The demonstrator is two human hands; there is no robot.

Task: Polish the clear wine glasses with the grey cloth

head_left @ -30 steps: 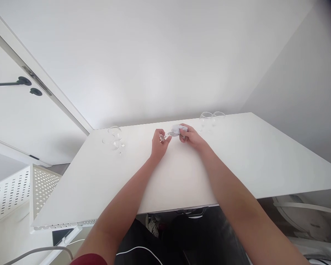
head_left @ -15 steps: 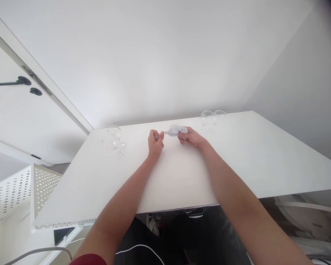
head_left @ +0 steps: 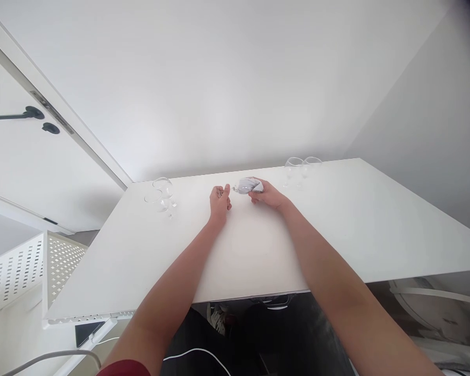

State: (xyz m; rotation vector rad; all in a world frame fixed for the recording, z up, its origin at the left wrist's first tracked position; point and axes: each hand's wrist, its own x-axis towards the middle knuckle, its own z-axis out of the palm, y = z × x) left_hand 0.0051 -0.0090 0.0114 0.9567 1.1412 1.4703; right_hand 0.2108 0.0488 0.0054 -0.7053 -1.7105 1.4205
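Note:
A clear stemmed wine glass (head_left: 243, 186) is held on its side above the white table (head_left: 254, 250). My left hand (head_left: 220, 201) is closed around its stem and foot end, with the thumb up along it. A pale cloth (head_left: 254, 185) is bunched inside the bowl. My right hand (head_left: 267, 195) grips that cloth at the glass's mouth, its fingers partly hidden behind the bowl and fabric.
Two clear wine glasses stand at the left, a nearer one (head_left: 153, 196) and a farther one (head_left: 163, 183). Two more, one (head_left: 294, 163) beside another (head_left: 312, 162), stand near the back edge at right. A perforated white panel (head_left: 65, 263) adjoins the table's left side.
My right hand has shifted slightly left, pushing the cloth deeper into the bowl. My left thumb has lifted and the fingers have changed their hold on the stem a little.

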